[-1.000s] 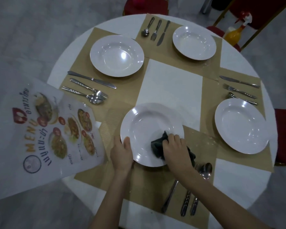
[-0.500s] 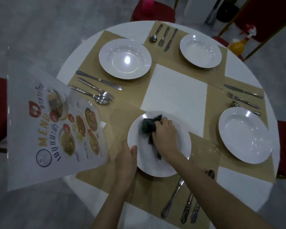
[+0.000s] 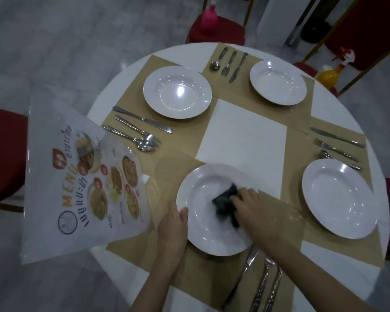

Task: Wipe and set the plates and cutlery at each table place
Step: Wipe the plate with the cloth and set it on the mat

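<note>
The near plate [image 3: 203, 224] is pinned at its rim by the left hand [image 3: 172, 230], while a dark cloth [image 3: 225, 207] is gripped and pressed into its bowl by the right hand [image 3: 253, 208]. If it's scrubbed too hard, the plate could get shoved off its placemat [image 3: 196, 275] into the cutlery [image 3: 260, 287] just below the right wrist, tbh.

The scene is dim and bluish, lit from overhead. A bright glare spot sits in the far-left plate [image 3: 177, 92] at about 11 o'clock, with smaller glints on the plate [image 3: 338, 198] at 3 o'clock. Shadows are soft and faint. The right hand [image 3: 254, 207] and dark cloth [image 3: 226, 202] are motion-blurred. Wide-angle distortion bends the table edge [image 3: 113, 86], and the picture is soft and grainy toward the corners.
</note>
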A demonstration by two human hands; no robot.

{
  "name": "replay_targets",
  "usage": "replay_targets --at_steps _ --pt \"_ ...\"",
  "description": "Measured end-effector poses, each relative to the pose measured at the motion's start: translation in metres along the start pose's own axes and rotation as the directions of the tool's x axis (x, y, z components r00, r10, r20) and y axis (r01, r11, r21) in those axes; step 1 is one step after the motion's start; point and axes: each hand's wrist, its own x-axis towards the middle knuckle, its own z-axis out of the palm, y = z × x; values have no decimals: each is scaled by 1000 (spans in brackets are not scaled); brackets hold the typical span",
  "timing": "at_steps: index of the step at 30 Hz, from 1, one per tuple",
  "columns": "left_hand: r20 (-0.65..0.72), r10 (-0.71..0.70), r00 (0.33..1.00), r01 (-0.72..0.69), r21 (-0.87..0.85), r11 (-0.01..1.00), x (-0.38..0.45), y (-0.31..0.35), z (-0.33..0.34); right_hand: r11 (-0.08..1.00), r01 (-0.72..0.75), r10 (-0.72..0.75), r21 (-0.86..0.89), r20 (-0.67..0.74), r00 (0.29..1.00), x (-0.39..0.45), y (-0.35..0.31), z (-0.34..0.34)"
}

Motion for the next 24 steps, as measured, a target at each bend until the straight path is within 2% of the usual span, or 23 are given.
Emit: replay_targets --at_steps 2,3,5,8,10,15,17,19,20,22,24 --pt "-4 -17 1000 17 -18 1000 -4 4 4 982 -187 186 -27 -22 982 20 2 0" --pt "-7 -28 1000 28 -31 999 -6 7 6 964 -264 264 13 -40 964 27 -8 1" --pt "-18 -44 999 43 -34 998 -8 10 9 941 -307 313 140 -22 950 33 -47 6" --pt "-63 -39 997 38 -8 999 -7 7 7 940 -102 121 325 -40 992 17 -100 12" --pt "-77 -31 997 32 13 999 -9 2 5 915 -11 24 403 -27 999 -4 -98 10" --pt "-103 9 995 -7 16 1000 -15 0 3 942 222 -237 252 30 971 -60 -32 -5" --pt "-98 8 995 -6 19 1000 -18 -1 4 950 271 -276 156 7 961 -68 5 -9" --pt "-94 -4 996 4 2 1000 -21 1 7 973 220 -219 65 -24 975 -60 35 -13" --pt "-91 -10 996 9 -13 1000 -23 2 8 989 147 -146 32 -21 989 -53 40 -14" --pt "-89 -22 996 18 -45 999 -26 3 11 1000 -20 20 7 -16 1000 -35 30 -10" --pt "-89 -27 996 22 -61 998 -27 5 12 987 -149 151 57 -20 988 -20 0 -1"
